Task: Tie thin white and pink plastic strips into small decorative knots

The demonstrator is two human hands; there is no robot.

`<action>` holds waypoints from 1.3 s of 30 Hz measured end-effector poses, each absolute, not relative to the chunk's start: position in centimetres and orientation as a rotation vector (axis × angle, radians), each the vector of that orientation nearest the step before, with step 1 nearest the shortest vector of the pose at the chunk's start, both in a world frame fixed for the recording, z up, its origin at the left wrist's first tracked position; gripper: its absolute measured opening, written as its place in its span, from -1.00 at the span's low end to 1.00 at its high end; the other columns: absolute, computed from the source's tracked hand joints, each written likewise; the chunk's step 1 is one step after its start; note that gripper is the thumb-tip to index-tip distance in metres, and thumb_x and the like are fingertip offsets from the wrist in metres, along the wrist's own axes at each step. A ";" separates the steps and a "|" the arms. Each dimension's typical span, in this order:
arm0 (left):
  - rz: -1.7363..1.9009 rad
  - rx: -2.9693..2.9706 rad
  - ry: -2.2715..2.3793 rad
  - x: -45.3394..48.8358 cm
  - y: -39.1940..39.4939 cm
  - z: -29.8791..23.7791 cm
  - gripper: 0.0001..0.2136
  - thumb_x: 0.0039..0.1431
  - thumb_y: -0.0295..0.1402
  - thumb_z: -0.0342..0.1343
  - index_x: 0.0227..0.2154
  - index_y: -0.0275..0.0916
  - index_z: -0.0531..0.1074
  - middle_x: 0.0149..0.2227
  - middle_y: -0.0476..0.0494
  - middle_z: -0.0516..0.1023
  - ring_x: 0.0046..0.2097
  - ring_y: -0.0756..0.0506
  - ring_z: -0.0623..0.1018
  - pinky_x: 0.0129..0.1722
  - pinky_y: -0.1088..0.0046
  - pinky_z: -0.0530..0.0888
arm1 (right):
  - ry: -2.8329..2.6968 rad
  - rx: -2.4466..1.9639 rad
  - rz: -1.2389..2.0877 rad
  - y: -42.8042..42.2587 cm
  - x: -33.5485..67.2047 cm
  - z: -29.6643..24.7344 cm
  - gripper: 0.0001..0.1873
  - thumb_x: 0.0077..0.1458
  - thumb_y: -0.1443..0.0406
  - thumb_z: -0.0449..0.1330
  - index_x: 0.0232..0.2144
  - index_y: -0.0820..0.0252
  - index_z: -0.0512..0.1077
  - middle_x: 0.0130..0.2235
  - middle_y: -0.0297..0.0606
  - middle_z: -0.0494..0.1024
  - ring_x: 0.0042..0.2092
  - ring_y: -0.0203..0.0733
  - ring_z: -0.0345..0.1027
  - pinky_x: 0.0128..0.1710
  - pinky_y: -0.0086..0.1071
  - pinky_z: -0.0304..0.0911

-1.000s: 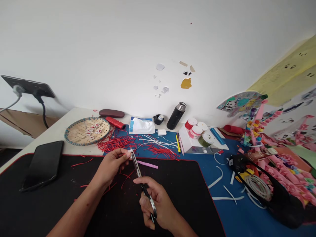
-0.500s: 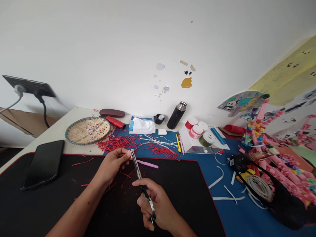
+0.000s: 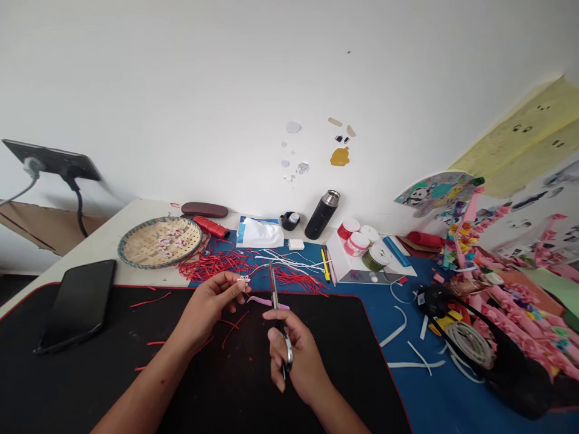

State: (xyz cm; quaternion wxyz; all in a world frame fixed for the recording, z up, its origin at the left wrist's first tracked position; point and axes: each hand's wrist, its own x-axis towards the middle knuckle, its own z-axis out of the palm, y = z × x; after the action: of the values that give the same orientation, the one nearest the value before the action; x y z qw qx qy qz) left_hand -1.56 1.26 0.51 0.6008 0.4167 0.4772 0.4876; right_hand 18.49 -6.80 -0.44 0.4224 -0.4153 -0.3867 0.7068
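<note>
Between thumb and forefinger, my left hand (image 3: 216, 302) pinches a small knotted white cord piece (image 3: 244, 279), whose loops stick out past the fingertips. My right hand (image 3: 296, 355) grips a pair of scissors (image 3: 274, 292) by the handles, with the blades pointing away from me and to the right of the cord piece, apart from it. Behind the blades lies a pale purple strip (image 3: 262, 301), partly hidden. Red cord offcuts (image 3: 235, 327) are scattered on the black mat (image 3: 226, 386) under my hands.
A woven basket (image 3: 129, 241) holding small red-and-white pieces and a phone (image 3: 76, 304) are at left. Red cords (image 3: 212, 265), white cords (image 3: 294, 260), a black flask (image 3: 322, 216) and ribbon spools (image 3: 357, 243) line the back. Pink paper flowers (image 3: 511, 319) crowd the right.
The scissors in my right hand have moved right, away from the white cord piece. My left hand still pinches the piece, shifted slightly right.
</note>
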 end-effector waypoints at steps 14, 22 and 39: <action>0.993 1.075 1.123 -1.2 1.0 0.4 -0.63 -0.13 0.01 0.50 -0.38 -0.17 0.69 -0.41 -0.09 0.63 -0.44 -0.08 0.45 -0.45 0.45 0.36 | -1.023 -1.127 1.544 -2.2 17.0 -0.4 -0.30 0.08 -0.19 0.39 -0.01 0.21 0.41 -0.62 -0.66 0.29 -0.75 -0.41 0.20 -0.78 -0.59 0.04; 0.924 1.169 1.026 -0.5 0.7 1.5 -0.65 -0.10 0.03 0.46 -0.39 -0.13 0.69 -0.38 -0.15 0.72 -0.33 -0.22 0.61 -0.34 0.35 0.47 | -1.070 -1.151 1.520 -2.1 17.0 -0.8 -0.40 0.09 -0.20 0.36 -0.20 0.18 0.40 -0.62 -0.63 0.29 -0.76 -0.42 0.21 -0.79 -0.61 -0.02; 0.825 1.213 1.075 -0.4 0.7 0.4 -0.57 0.02 0.14 0.37 -0.43 -0.18 0.64 -0.47 -0.06 0.56 -0.49 -0.06 0.37 -0.48 0.45 0.31 | -1.042 -1.127 1.551 -2.5 16.8 -1.8 -0.40 0.10 -0.21 0.36 -0.24 0.16 0.37 -0.63 -0.63 0.28 -0.77 -0.42 0.18 -0.81 -0.61 0.02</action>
State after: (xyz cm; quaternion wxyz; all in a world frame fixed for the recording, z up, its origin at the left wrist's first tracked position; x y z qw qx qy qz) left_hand -0.36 0.65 0.39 0.6142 0.5263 0.4666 0.3580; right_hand 16.77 -2.50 -1.78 0.4617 -0.4581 -0.4236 0.6305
